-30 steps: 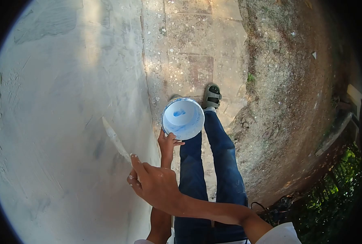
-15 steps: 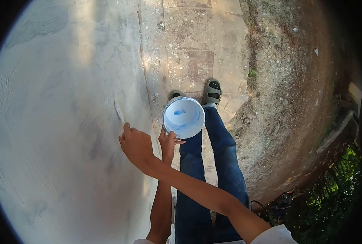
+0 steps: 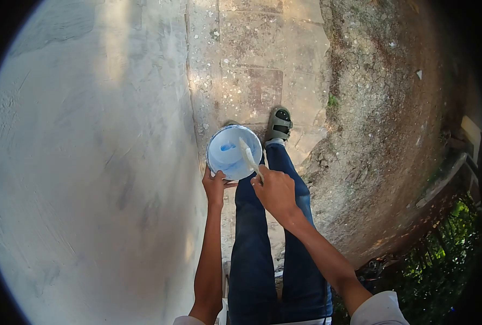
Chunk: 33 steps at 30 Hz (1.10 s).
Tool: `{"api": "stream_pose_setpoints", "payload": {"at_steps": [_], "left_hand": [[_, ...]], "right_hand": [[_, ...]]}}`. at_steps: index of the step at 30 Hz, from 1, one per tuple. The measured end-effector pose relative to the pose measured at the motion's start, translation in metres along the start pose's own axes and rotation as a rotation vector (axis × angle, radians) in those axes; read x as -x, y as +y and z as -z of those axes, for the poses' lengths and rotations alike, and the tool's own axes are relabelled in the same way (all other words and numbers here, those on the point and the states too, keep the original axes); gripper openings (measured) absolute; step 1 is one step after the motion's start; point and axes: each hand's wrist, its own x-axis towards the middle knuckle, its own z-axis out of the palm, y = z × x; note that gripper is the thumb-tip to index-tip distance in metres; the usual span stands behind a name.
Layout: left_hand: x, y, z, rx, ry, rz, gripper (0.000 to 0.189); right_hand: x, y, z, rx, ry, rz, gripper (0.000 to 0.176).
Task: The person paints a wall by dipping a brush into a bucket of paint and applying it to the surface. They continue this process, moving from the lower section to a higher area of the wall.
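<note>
My left hand (image 3: 214,187) grips the near side of a round white bucket (image 3: 217,162), thumb at its rim and fingers underneath. Blue-tinted paint (image 3: 228,147) shows inside, with a darker blue patch on the bottom and smears along the wall. My right hand (image 3: 275,190) is closed round the handle of a paintbrush (image 3: 248,154). The pale bristle end points up and left, overlapping the right part of the bucket's mouth. The bucket is held in front of my legs, above my feet.
A pale, whitish wall (image 3: 105,162) with streaks and scratches fills the left side. Stained paving (image 3: 252,49) runs along its foot. Cracked bare soil (image 3: 382,119) lies to the right, with green plants (image 3: 441,249) at the lower right. My sandal (image 3: 279,124) is on the paving.
My right hand has swung from the wall on the left across to the bucket, bringing the paintbrush over its mouth. The bucket in my left hand has shifted slightly left.
</note>
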Motion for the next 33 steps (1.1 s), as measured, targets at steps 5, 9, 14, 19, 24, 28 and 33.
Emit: {"api": "stream_pose_setpoints", "payload": {"at_steps": [5,9,14,19,24,28,33], "left_hand": [[0.004,0.003,-0.007,-0.064,-0.029,-0.020,0.052],[0.012,0.012,-0.018,-0.216,-0.006,-0.065,0.072],[0.004,-0.003,-0.002,-0.350,-0.028,-0.251,0.071],[0.017,0.021,0.004,-0.120,-0.128,-0.097,0.070],[0.013,0.021,0.007,-0.023,-0.093,-0.072,0.060],[0.007,0.017,0.007,0.078,-0.046,-0.014,0.053],[0.005,0.009,0.006,0.158,-0.014,0.005,0.052]], "right_hand": [[-0.055,0.032,-0.083,0.103,0.027,0.067,0.019],[-0.072,0.014,-0.106,0.146,-0.007,0.111,0.023],[-0.067,-0.002,-0.099,0.044,-0.096,0.098,0.025],[-0.057,0.016,-0.081,-0.205,-0.071,0.072,0.031],[-0.036,0.025,-0.037,-0.543,-0.143,-0.089,0.031],[-0.022,0.035,-0.013,-0.810,-0.187,-0.226,0.027],[-0.021,0.033,-0.001,-0.914,-0.220,-0.239,0.027]]}}
